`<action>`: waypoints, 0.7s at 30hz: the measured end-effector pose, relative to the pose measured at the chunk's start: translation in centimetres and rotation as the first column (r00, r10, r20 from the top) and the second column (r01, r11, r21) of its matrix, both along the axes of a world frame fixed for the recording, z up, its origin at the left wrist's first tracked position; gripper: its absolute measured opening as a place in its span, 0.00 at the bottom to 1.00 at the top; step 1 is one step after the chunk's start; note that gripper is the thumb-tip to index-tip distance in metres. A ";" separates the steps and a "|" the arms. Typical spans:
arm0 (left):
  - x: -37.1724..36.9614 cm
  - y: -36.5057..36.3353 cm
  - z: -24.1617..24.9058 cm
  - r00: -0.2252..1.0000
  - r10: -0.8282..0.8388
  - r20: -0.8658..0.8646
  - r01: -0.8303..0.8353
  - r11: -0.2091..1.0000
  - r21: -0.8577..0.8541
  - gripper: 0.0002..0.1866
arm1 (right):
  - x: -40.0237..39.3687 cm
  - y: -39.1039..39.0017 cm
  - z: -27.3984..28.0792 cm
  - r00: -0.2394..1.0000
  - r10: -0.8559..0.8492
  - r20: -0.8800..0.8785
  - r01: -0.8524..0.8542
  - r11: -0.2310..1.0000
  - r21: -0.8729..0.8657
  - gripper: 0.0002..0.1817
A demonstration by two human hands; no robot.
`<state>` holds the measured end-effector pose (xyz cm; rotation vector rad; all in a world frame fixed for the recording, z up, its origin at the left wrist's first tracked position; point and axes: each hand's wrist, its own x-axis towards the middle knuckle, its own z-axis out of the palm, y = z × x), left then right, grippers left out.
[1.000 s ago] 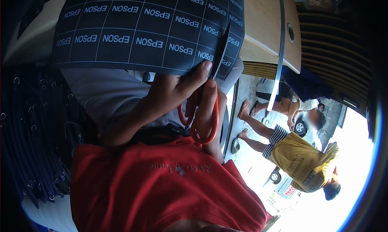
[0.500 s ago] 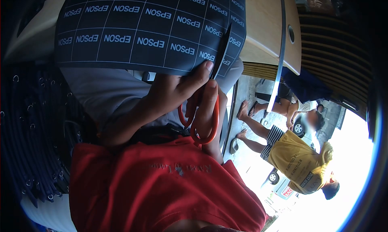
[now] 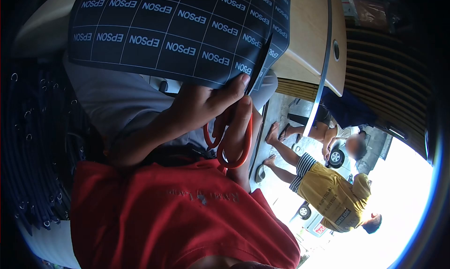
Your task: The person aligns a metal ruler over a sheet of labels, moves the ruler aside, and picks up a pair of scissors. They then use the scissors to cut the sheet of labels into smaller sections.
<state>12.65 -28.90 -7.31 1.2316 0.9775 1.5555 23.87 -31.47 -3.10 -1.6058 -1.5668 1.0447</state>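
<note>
A black sheet [image 3: 154, 23] printed with rows of white EPSON labels in a grid spreads out above my lap. My left hand [image 3: 211, 98] is closed on its near edge, the thumb lying on top close to the cut. Orange-handled scissors [image 3: 245, 142] are gripped in my right hand [image 3: 236, 123], with its fingers through the loops. Their dark blade [image 3: 262, 60] runs along the right-hand column of labels, and the narrow strip [image 3: 269, 63] to its right is partly separated and tilted. The lower blade is hidden under the sheet.
A light wooden table [image 3: 307, 39] with a metal-coloured edge stands beyond the sheet to the right. Dark straps with metal rings [image 3: 35, 142] hang at the left. Outside at right are a person in a yellow shirt [image 3: 323, 184], another person seated, and parked vehicles.
The view has shifted a little, and the sheet's left part sits slightly higher. The strip beside the blade is tilted more. Both hands keep their holds.
</note>
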 end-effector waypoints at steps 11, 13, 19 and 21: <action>-0.1 0.1 -0.3 1.000 -0.003 -0.011 0.003 1.000 0.016 0.08 | 0.1 0.0 -0.3 0.996 -0.036 -0.079 0.030 0.997 -0.066 0.30; 0.0 0.1 -0.4 1.000 -0.015 -0.026 0.015 1.000 -0.002 0.07 | 0.2 0.0 -0.4 0.993 -0.064 -0.102 0.052 0.992 -0.118 0.30; 0.0 0.2 -0.5 0.999 0.029 -0.017 -0.028 0.999 0.026 0.07 | 0.2 -0.1 -0.3 0.994 -0.072 -0.084 0.061 0.991 -0.120 0.31; 0.2 0.1 -0.6 0.994 0.092 -0.051 -0.088 0.993 0.074 0.08 | 0.3 -0.1 -0.3 0.997 -0.061 -0.045 0.056 0.994 -0.099 0.32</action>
